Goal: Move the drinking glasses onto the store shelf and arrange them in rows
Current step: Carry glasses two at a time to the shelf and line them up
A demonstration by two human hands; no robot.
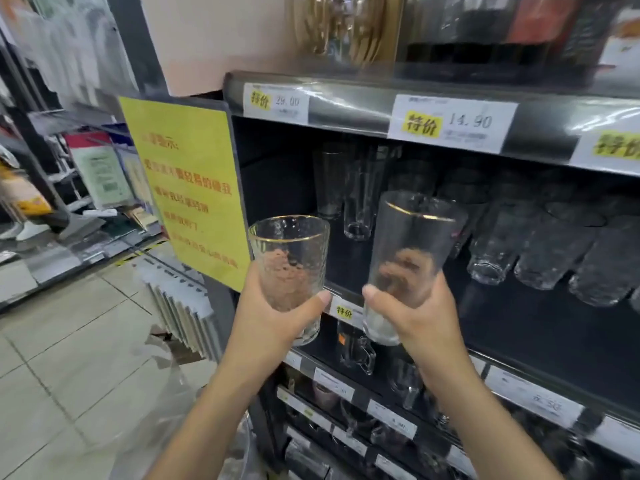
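My left hand [268,315] grips a short, dimpled clear glass with a gold rim [289,244], upright, just in front of the dark shelf's left end. My right hand [420,315] grips a taller clear glass with a gold rim [414,237], tilted slightly right, in front of the same shelf [512,327]. On that shelf stand several clear glasses: two tall ones [360,199] at the back left and a row of textured tumblers [550,244] to the right.
A yellow notice sign [192,188] hangs at the shelf unit's left edge. Price tags [450,121] line the shelf fronts. Lower shelves hold mugs [358,351] and small glassware. Tiled floor [69,358] and stacked goods lie to the left.
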